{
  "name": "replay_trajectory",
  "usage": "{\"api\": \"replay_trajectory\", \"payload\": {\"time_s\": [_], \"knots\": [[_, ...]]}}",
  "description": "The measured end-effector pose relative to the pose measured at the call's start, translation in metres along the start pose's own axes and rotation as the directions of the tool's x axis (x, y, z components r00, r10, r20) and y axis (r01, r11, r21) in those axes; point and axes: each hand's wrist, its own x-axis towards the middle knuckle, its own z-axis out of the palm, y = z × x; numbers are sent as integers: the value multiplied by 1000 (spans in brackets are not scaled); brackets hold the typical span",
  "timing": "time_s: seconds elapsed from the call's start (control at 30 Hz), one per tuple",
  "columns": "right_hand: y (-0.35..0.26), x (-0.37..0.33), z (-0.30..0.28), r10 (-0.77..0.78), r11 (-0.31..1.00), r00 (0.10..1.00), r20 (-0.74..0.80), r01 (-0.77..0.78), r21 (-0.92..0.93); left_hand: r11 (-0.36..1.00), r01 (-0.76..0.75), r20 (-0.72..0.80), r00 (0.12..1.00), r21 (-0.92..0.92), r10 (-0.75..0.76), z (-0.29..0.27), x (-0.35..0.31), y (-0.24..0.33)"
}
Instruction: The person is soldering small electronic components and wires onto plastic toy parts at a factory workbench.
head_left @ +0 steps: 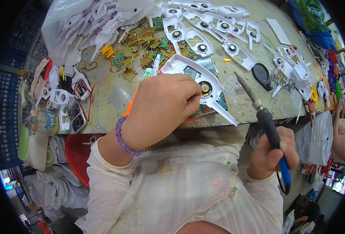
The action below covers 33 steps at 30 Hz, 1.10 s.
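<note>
White casing at near middle, speaker seated. Left hand curls over it, can't tell if fingers pinch. Right hand grips soldering iron, fingers wrapped, tip clear. Probably midway: far circuit boards loose.

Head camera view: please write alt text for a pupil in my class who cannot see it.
The right hand holds a soldering iron, while the left hand partly covers a white plastic housing fitted with a round speaker. Wired circuit boards and more white housings lie beyond on the cluttered workbench.
</note>
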Motion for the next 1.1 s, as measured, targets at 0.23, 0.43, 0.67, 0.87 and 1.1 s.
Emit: {"api": "replay_trajectory", "payload": {"time_s": [0.23, 0.43, 0.67, 0.87, 1.1], "knots": [[2, -40, 41, 218, 953, 971, -97, -191, 234, 991, 29, -51, 998, -134, -36, -6, -8, 4], [-4, -47, 46, 296, 889, 955, -25, -266, 373, 982, 88, -111, 988, -167, -108, -5, -22, 7], [2, -36, 33, 295, 910, 953, -66, -259, 324, 988, 153, -217, 964, -27, -155, 9, -12, 19], [7, -20, 14, 250, 909, 968, 33, -246, 337, 989, 80, -176, 983, 123, -58, 18, -4, 22], [-1, 3, -9, 203, 917, 944, 261, -276, 287, 976, 122, -84, 991, 179, -109, 16, 4, 27]]}}
